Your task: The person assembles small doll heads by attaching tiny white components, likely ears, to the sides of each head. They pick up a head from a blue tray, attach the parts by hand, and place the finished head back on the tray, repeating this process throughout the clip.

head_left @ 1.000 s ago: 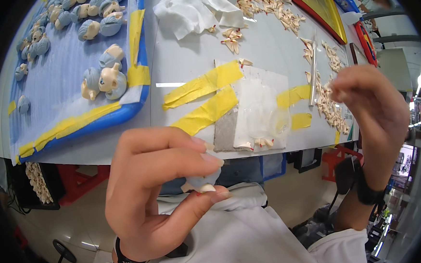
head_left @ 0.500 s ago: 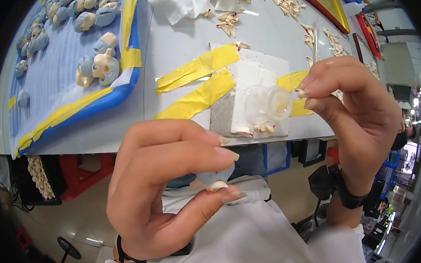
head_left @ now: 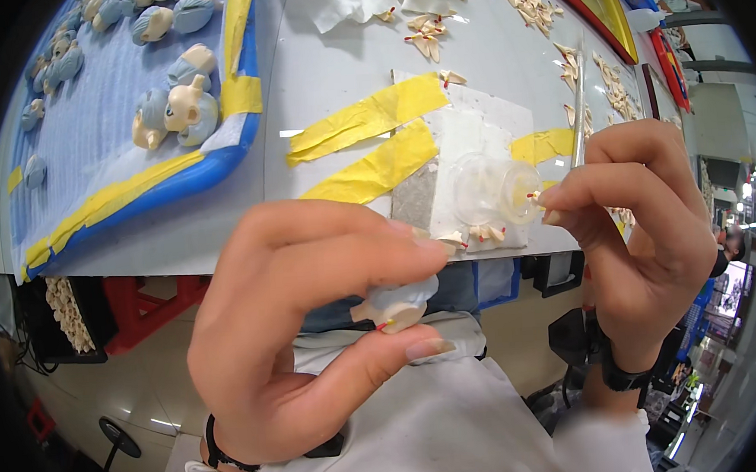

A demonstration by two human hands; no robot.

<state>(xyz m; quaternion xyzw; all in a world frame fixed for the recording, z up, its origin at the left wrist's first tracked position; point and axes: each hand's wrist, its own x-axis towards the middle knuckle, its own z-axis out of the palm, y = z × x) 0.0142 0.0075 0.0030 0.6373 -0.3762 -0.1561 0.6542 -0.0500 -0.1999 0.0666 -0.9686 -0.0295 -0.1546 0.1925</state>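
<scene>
Pinching blue-and-cream head (head_left: 398, 301) in parted fingers of left hand (head_left: 267, 334), red-tipped piece (head_left: 533, 196) in near-closed fingers of right hand (head_left: 650, 219) at two o'clock; judging head light, stiff, best side-held.

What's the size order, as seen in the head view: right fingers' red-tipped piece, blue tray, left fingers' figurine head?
1. Blue tray, cut off above
2. Figurine head, partly covered
3. Red-tipped piece
</scene>
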